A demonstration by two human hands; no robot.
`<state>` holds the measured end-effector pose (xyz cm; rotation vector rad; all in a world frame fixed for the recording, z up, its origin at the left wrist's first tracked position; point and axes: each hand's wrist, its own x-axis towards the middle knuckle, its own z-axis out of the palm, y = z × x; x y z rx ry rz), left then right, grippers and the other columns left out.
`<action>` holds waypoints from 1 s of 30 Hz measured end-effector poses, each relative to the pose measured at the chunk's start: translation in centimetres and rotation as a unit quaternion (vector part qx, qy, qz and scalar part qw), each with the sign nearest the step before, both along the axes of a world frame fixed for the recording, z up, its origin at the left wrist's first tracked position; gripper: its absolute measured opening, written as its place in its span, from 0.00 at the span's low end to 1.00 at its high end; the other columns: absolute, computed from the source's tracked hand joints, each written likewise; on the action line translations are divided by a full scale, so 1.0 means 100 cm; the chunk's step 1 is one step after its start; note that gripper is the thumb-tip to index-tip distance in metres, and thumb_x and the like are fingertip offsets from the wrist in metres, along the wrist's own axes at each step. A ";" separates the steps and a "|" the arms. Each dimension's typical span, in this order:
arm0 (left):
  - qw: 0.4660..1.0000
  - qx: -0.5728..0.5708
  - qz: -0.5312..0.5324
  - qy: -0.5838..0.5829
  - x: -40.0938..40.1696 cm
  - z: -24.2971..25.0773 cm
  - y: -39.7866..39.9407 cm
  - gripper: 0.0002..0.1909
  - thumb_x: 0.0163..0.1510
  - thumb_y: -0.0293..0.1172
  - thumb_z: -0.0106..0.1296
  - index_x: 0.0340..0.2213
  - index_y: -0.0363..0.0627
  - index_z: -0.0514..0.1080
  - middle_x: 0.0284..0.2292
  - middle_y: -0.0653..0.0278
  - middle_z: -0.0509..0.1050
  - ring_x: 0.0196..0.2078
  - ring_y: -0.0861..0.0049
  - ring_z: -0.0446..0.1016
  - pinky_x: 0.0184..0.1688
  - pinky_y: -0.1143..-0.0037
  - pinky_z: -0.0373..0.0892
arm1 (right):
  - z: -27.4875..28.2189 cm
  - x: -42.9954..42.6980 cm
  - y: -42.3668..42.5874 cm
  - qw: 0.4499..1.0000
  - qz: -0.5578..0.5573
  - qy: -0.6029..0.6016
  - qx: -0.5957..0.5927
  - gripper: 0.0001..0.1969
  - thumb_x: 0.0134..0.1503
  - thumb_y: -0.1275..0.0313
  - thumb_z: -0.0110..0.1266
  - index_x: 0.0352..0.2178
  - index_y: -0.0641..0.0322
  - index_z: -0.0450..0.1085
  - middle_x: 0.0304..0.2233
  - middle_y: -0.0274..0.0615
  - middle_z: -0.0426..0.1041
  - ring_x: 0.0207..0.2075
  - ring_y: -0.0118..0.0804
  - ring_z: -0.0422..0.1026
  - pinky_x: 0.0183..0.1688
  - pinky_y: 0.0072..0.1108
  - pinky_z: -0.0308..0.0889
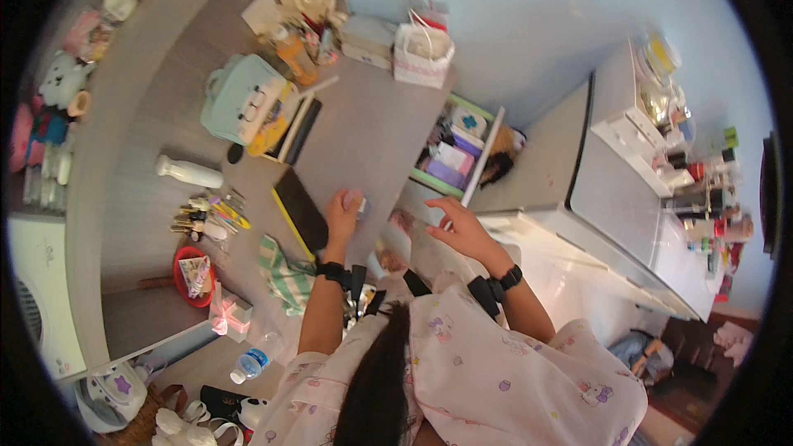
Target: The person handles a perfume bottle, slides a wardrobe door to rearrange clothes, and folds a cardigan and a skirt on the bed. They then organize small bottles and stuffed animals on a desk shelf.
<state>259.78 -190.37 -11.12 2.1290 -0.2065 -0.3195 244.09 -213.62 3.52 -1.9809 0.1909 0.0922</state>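
My left hand (pixel 344 215) is closed around a small pinkish round item (pixel 353 198) over the desk; a small whitish piece shows beside it, and the kind of item is too blurred to tell. My right hand (pixel 455 228) hovers with fingers apart and holds nothing, just below the pulled-out drawer (pixel 491 148). Inside the drawer lie a purple and pink pack (pixel 450 165) and a white box with a blue cross mark (pixel 469 122). Left of my left hand rests a dark flat case with a yellow edge (pixel 300 214). Both wrists wear black straps.
On the grey desk (pixel 365 118) stand a light-blue pouch (pixel 232 105), an orange bottle (pixel 296 57), a white paper bag (pixel 424 56), a white bottle (pixel 189 172) and a red basket (pixel 179 272). A striped cloth (pixel 285 275) hangs at the desk's edge. A white-topped cabinet (pixel 619 179) stands right.
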 end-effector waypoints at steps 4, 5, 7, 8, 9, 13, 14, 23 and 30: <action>0.985 0.125 -0.027 -0.119 0.004 -0.018 0.017 0.23 0.49 0.41 0.50 0.42 0.37 0.66 0.43 0.51 0.66 0.48 0.56 0.61 0.49 0.65 0.58 | 0.061 0.077 0.011 0.988 0.093 -0.120 -0.028 0.19 0.49 0.68 0.53 0.44 0.60 0.63 0.40 0.44 0.65 0.32 0.37 0.70 0.34 0.25 0.65; 0.983 0.141 -0.026 -0.117 -0.001 -0.008 0.006 0.22 0.49 0.41 0.49 0.42 0.37 0.66 0.43 0.51 0.66 0.48 0.56 0.61 0.49 0.66 0.58 | 0.091 0.106 0.014 0.972 0.128 -0.179 -0.088 0.18 0.50 0.68 0.52 0.43 0.60 0.63 0.40 0.45 0.65 0.33 0.39 0.69 0.35 0.26 0.65; 0.979 0.162 0.003 -0.120 -0.004 0.005 0.015 0.22 0.49 0.41 0.48 0.41 0.37 0.66 0.43 0.52 0.66 0.48 0.56 0.61 0.50 0.66 0.58 | 0.156 0.172 0.040 0.906 0.173 -0.358 -0.147 0.18 0.50 0.69 0.51 0.44 0.59 0.63 0.39 0.46 0.66 0.31 0.40 0.68 0.36 0.26 0.65; 0.986 0.104 0.025 -0.126 0.000 0.010 0.025 0.20 0.50 0.40 0.48 0.42 0.39 0.65 0.44 0.53 0.65 0.47 0.59 0.63 0.48 0.68 0.59 | 0.191 0.208 0.058 0.867 0.195 -0.435 -0.143 0.19 0.50 0.68 0.51 0.45 0.58 0.63 0.39 0.45 0.66 0.31 0.39 0.69 0.36 0.25 0.65; 0.989 0.047 0.051 -0.134 0.006 0.017 0.040 0.19 0.51 0.39 0.47 0.42 0.41 0.65 0.44 0.54 0.65 0.45 0.61 0.65 0.46 0.70 0.61 | 0.234 0.235 0.086 0.838 0.213 -0.486 -0.130 0.17 0.51 0.66 0.49 0.42 0.60 0.63 0.38 0.47 0.67 0.37 0.49 0.68 0.39 0.31 0.65; 0.979 -0.066 0.057 -0.182 0.032 0.139 0.055 0.12 0.50 0.26 0.48 0.38 0.40 0.67 0.44 0.57 0.65 0.42 0.67 0.66 0.38 0.76 0.66 | 0.349 0.364 0.142 0.730 0.159 -0.620 -0.241 0.14 0.49 0.67 0.48 0.37 0.62 0.69 0.36 0.50 0.69 0.38 0.48 0.70 0.39 0.31 0.66; 0.970 -0.091 0.059 -0.219 0.038 0.177 0.057 0.11 0.50 0.25 0.47 0.38 0.40 0.67 0.43 0.57 0.65 0.42 0.68 0.66 0.39 0.76 0.66 | 0.368 0.402 0.144 0.622 0.165 -0.658 -0.391 0.09 0.46 0.69 0.47 0.26 0.63 0.70 0.29 0.48 0.69 0.34 0.45 0.69 0.37 0.29 0.65; 0.870 -0.065 0.218 -0.438 0.030 0.331 0.124 0.06 0.50 0.22 0.46 0.32 0.38 0.70 0.38 0.58 0.69 0.38 0.72 0.69 0.39 0.78 0.66 | 0.391 0.495 0.218 0.655 0.152 -0.482 -0.562 0.19 0.52 0.60 0.49 0.38 0.66 0.68 0.32 0.56 0.72 0.34 0.51 0.72 0.38 0.34 0.68; 0.863 -0.163 0.277 -0.390 0.019 0.305 0.124 0.05 0.49 0.22 0.49 0.31 0.38 0.70 0.38 0.61 0.69 0.36 0.78 0.68 0.37 0.80 0.65 | 0.410 0.477 0.225 0.755 0.243 -0.417 -0.444 0.17 0.46 0.64 0.57 0.34 0.67 0.69 0.33 0.56 0.71 0.35 0.48 0.73 0.35 0.32 0.70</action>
